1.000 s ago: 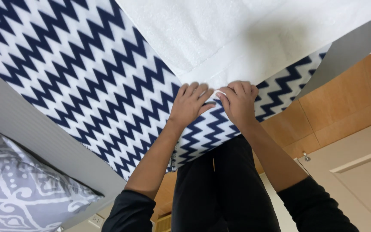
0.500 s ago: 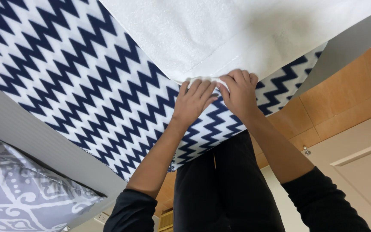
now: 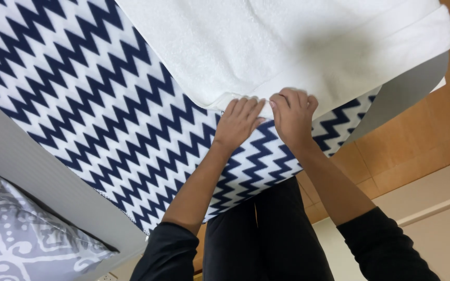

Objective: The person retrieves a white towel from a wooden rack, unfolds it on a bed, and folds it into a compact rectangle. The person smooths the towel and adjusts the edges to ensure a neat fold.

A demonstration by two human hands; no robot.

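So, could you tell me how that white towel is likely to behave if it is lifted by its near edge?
The white towel would probably droop rather than hold its shape: its edge already bends softly under the left hand and right hand. Its thick, fluffy pile suggests it is not slippery and may drag on the zigzag cloth. It looks fairly light for its bulk.

No packages, labels, signs or screens appeared anywhere in the view; only plain and patterned fabric, bare surfaces and the person's arms were visible
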